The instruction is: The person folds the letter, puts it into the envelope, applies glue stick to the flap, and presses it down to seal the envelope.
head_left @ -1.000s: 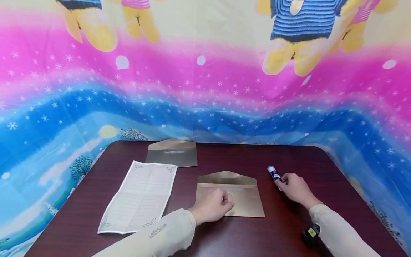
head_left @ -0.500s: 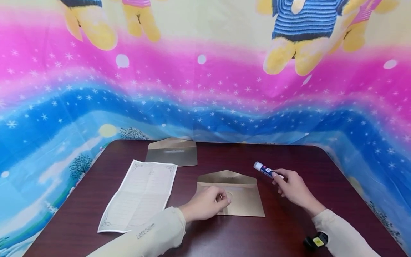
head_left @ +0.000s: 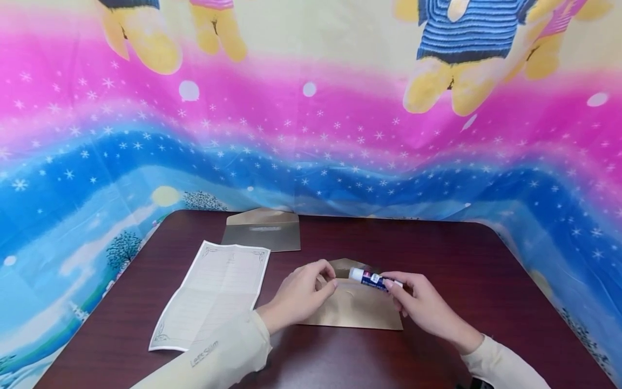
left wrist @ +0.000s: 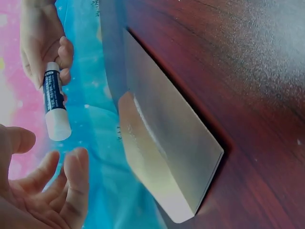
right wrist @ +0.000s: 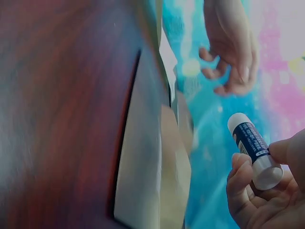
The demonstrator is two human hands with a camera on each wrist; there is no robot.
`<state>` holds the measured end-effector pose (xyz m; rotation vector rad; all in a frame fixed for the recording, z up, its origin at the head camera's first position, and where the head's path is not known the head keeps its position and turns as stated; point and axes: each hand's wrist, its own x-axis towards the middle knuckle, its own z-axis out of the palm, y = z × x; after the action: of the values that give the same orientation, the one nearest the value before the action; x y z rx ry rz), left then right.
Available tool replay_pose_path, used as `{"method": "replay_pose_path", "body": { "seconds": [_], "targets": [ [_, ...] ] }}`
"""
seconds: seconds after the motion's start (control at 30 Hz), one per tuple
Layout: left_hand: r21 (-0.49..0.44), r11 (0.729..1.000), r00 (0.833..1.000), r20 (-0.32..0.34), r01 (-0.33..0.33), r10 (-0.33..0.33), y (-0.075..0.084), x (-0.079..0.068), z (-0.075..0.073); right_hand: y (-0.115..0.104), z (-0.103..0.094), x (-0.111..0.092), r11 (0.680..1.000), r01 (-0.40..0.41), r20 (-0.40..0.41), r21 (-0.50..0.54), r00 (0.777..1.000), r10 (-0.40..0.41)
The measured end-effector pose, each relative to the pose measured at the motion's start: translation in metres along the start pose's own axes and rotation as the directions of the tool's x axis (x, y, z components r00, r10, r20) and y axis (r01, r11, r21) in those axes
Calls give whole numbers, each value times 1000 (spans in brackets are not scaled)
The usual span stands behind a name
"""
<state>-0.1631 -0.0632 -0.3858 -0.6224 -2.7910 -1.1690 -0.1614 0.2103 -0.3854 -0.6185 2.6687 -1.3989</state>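
Observation:
My right hand (head_left: 430, 308) holds a glue stick (head_left: 370, 279) by its base, between thumb and fingers. The stick has a dark blue label and a white cap (left wrist: 58, 125) that points toward my left hand (head_left: 298, 292). In both wrist views the left fingers are loosely bent, and a gap separates them from the cap. Below the two hands a gold envelope (head_left: 362, 313) lies on the table with its pointed flap (left wrist: 147, 162) spread open. The left hand hides the envelope's left part in the head view.
To the left lies a creased sheet of lined paper (head_left: 214, 292) with a decorated border. A second gold envelope (head_left: 262, 236) rests at the back edge of the dark red table (head_left: 437, 243). Behind the table hangs a colourful printed cloth (head_left: 311, 129).
My right hand has lifted the glue stick from the table's right side and carried it left over the envelope. My left hand has risen off the envelope toward the stick.

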Motion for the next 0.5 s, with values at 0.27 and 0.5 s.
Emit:
{"method": "replay_pose_path", "body": {
  "seconds": [0.27,0.5],
  "targets": [
    [124,988,996,36,-87,83,4,-17,0,-11,18,-3,995,46,131,91,990,-58],
    [183,967,982,99,-179,163,3,-27,-3,-18,29,-4,985,95,189,146,974,-122]
  ]
}}
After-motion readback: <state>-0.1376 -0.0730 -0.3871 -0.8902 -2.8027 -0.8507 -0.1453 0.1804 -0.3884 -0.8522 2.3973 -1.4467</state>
